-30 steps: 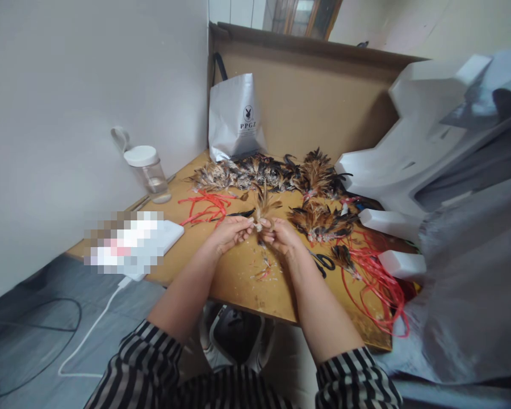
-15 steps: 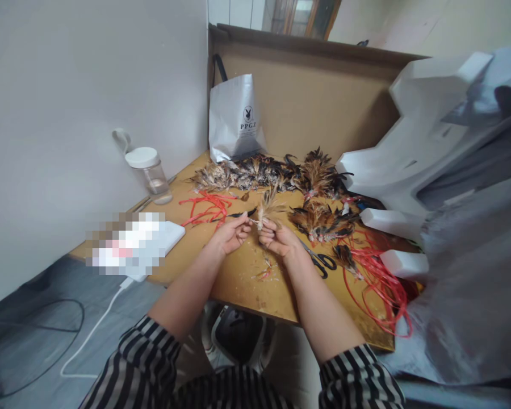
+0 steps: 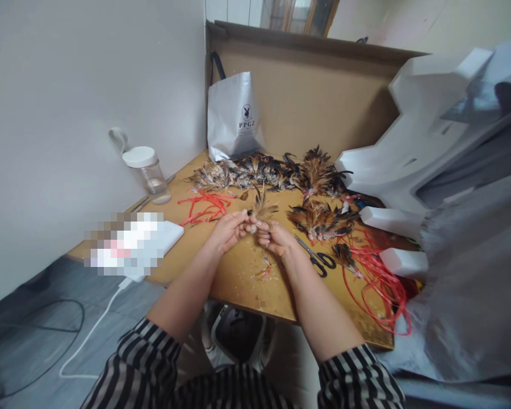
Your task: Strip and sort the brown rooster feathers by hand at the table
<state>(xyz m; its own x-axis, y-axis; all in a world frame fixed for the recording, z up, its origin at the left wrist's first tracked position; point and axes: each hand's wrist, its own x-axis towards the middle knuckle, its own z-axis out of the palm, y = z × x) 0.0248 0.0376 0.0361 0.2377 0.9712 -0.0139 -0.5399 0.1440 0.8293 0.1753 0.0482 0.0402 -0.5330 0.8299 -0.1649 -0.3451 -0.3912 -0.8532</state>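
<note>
A small bunch of brown and dark feathers (image 3: 264, 210) is held over the table, its tips fanning upward and its pale quill ends low between my fingertips. My right hand (image 3: 276, 237) is closed, thumb and fingers pinching the bunch near its base. Close against it, my left hand (image 3: 230, 232) is closed too, with its fingertips pinched at the quill ends; exactly what lies between them is partly hidden. Black-handled scissors (image 3: 317, 257) lie just right of my right hand. Below the hands are feather scraps and short red strands (image 3: 263, 272).
Feather piles (image 3: 259, 173) line the back, with a bound-looking cluster (image 3: 323, 218) at right. Red plastic strips (image 3: 206, 205) lie left, and a red tangle (image 3: 381, 281) lies right. A silver bag (image 3: 232, 116), lidded jar (image 3: 151, 176), white corded device (image 3: 170, 236) and white foam (image 3: 375, 142) surround the workspace.
My left hand has moved right, up to the bunch. The dark feather it pinched now seems to stand among the other feathers. The bunch has shifted slightly left in my right hand.
</note>
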